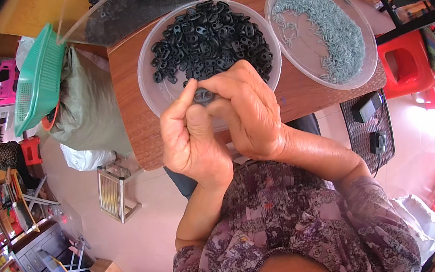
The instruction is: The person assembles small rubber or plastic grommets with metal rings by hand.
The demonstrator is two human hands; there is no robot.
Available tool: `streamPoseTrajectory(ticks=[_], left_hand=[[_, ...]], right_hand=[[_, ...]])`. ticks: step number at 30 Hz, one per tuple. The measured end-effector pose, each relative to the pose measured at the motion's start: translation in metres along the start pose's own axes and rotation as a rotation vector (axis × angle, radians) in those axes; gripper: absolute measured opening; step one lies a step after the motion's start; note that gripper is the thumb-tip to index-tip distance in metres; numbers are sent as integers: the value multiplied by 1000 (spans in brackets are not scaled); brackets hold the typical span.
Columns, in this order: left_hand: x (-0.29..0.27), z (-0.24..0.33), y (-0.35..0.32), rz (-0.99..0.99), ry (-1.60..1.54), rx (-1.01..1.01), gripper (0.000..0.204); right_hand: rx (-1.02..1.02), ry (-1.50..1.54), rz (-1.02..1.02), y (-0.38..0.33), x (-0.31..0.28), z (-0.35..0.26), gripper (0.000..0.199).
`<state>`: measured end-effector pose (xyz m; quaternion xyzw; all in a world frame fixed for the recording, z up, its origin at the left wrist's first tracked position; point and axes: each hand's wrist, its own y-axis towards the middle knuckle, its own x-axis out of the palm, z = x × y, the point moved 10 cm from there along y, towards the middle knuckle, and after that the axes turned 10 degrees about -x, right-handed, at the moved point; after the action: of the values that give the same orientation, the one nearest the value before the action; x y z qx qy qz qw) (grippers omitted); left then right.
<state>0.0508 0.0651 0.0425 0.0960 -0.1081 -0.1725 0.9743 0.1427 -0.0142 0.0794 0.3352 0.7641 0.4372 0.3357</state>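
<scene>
Between the fingertips of both hands is a small black plastic piece (203, 95) with two round openings. My left hand (188, 134) pinches it from the left, thumb and index finger closed. From the right, my right hand (247, 107) grips the same piece, its fingers curled. Both hands are over the near rim of a round clear tub (147, 84) heaped with similar black plastic pieces (209, 34). To the right, a second clear tub (296, 63) holds many small, pale blue-grey slender parts (345, 34).
Behind the tubs, a clear bin (155, 11) holds more black pieces on the wooden table (133, 109). A green basket (40, 77) rests over a large sack (83, 107) at left. A metal-framed stool (117, 192) stands on the floor; red stools (407, 64) are at right.
</scene>
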Motion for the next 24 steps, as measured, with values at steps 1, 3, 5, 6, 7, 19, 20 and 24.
streamPoseTrajectory(ticks=[1, 3, 5, 6, 7, 19, 20, 24], left_hand=[[2, 4, 0, -1, -3, 4, 28], [4, 7, -3, -6, -69, -39, 28], [2, 7, -5, -24, -61, -28, 29], [3, 7, -7, -44, -55, -23, 29], [2, 7, -8, -46, -56, -22, 29], [-4, -6, -10, -51, -143, -45, 28], [-3, -7, -8, -53, -143, -35, 24], [-1, -1, -11, -21, -109, -102, 16]], right_hand=[[22, 21, 27, 0, -2, -2, 11], [-27, 1, 0, 0, 0, -9, 9], [13, 24, -4, -1, -1, -9, 9], [56, 44, -12, -1, -1, -7, 9], [56, 42, -11, -2, -1, -6, 9], [-59, 19, 99, -4, -3, -9, 28], [-39, 29, 99, -3, -3, -7, 16], [-78, 31, 79, 2, -6, -13, 7]])
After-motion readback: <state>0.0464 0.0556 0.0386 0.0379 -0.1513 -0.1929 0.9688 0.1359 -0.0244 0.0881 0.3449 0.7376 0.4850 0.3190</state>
